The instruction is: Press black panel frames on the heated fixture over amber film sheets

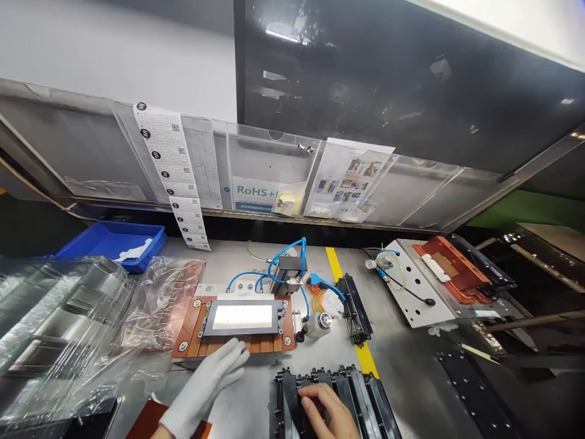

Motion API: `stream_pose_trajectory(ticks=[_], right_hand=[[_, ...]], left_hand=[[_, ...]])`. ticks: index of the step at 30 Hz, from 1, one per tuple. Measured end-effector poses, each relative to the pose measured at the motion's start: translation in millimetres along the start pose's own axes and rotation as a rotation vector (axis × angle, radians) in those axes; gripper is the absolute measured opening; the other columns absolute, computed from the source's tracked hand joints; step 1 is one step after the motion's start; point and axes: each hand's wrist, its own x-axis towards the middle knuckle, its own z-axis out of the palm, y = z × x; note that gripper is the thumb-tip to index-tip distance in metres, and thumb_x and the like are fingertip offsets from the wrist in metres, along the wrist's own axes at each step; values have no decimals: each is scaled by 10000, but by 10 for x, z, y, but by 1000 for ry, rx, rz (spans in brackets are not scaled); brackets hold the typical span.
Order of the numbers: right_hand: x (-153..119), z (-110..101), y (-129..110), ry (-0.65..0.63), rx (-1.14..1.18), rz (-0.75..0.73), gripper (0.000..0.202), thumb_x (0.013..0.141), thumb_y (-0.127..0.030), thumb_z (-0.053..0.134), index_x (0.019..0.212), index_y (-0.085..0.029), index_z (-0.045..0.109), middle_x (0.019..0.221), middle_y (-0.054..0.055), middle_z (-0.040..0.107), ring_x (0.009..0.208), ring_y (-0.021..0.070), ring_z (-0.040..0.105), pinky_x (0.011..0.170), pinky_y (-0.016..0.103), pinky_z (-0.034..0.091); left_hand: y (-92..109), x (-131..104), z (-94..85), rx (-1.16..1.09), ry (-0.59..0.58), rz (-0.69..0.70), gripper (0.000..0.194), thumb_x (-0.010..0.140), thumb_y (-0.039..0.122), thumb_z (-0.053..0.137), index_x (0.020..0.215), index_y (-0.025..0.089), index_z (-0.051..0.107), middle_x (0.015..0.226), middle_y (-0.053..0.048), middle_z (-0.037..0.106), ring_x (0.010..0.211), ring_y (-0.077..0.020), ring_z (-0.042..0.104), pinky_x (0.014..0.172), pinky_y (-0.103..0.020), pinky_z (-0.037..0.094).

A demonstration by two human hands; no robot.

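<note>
My left hand [214, 381], in a white glove, lies with fingers stretched out at the front edge of a brown fixture [185, 332]. On that fixture sits a flat black-framed panel [242, 317] with a bright white window, just beyond the fingertips. My right hand [329, 411] is bare, over a row of long black plastic housings [351, 396]. Its thumb and index finger close on the edge of one housing [289, 396] near the left of the row. The fingers partly cover that part.
Blue air hoses [274, 268] run behind the fixture beside a small metal-capped bottle [322, 323]. Another black housing [354, 308] lies across the yellow tape line [334, 263]. Plastic-wrapped parts [59, 323] and a blue tray [103, 235] stand left; a second fixture [423, 296] stands right.
</note>
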Motion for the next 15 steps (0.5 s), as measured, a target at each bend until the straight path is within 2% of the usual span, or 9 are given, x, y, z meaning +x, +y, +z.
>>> stream_pose_trajectory(ticks=[3,5,7,9,12,15], right_hand=[[243,-177,-118,-64,-111,-13,264,980,-405,482,1119,-300,681,1111,43,709,1005,190,700,908,289,550],[450,-234,-168,-75,-235,-13,302,977,-343,458,1228,-298,620,1243,61,651,1002,184,703,880,304,576],[660,-234,-191,-77,-359,-18,367,963,-293,446,1309,-265,565,1368,101,582,1032,203,701,884,343,589],[843,-204,-201,-86,-444,-24,428,938,-240,467,1360,-216,532,1451,139,526,1145,249,664,957,397,564],[1021,-164,-233,-116,-496,-45,449,906,-186,529,1354,-188,561,1446,146,558,1285,300,580,1057,441,491],[1086,-168,-289,-161,-542,-47,314,896,-182,570,1190,-180,681,1293,140,674,1165,317,654,1000,436,512]], left_hand=[[101,120,-5,391,68,177,436,803,466,590,1114,198,738,1227,-160,729,1184,-377,646,1109,-615,407],[140,223,37,595,95,342,495,843,455,535,1222,188,708,1347,-147,665,1334,-362,523,1209,-578,249],[134,324,100,742,89,468,595,850,455,530,1342,136,629,1476,-160,558,1443,-362,386,1244,-546,150],[91,394,160,843,82,527,663,836,447,560,1401,100,563,1538,-176,477,1485,-387,302,1246,-563,110],[39,421,216,926,106,552,664,858,452,568,1404,74,554,1532,-210,466,1480,-411,304,1237,-582,129],[98,385,201,965,122,552,701,861,502,583,1406,63,549,1519,-225,478,1470,-407,329,1240,-551,156]])
